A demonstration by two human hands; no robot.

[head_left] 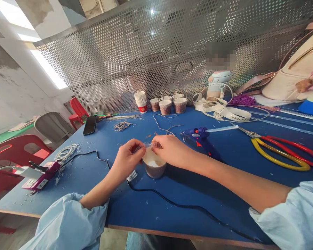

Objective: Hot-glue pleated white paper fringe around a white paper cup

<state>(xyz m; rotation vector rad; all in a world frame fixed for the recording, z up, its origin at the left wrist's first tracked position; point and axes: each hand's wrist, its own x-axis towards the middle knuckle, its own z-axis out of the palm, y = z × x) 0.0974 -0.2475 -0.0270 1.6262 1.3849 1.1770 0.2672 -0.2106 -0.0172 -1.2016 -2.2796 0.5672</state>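
Wearing loose pale-blue sleeves, nearest the camera, and reaching forward over a blue tabletop. Curling the fingers of the left hand and closing them with the thumb against the left rim of a small brown-sided cup, standing upright on the tabletop between both hands and showing a pale interior. Closing the fingers and thumb of the right hand likewise on the far right rim. Noting a thin whitish trim showing between the fingertips at the far rim; being unable to tell whether pinching it with one hand or both. Finding a white ridged strip lying just beside the left hand, and a black cord running past the cup on the near side. Recording a blue glue gun lying beyond the right hand, holding a translucent glue stick, and yellow-and-red-handled scissors resting farther right. Observing a black smartphone and a loose bundle of twine lying toward the far left, and a purple power strip sitting nearer. Listing stacked paper cups, brown handled baskets and white ribbon standing or lying before a perforated metal panel.
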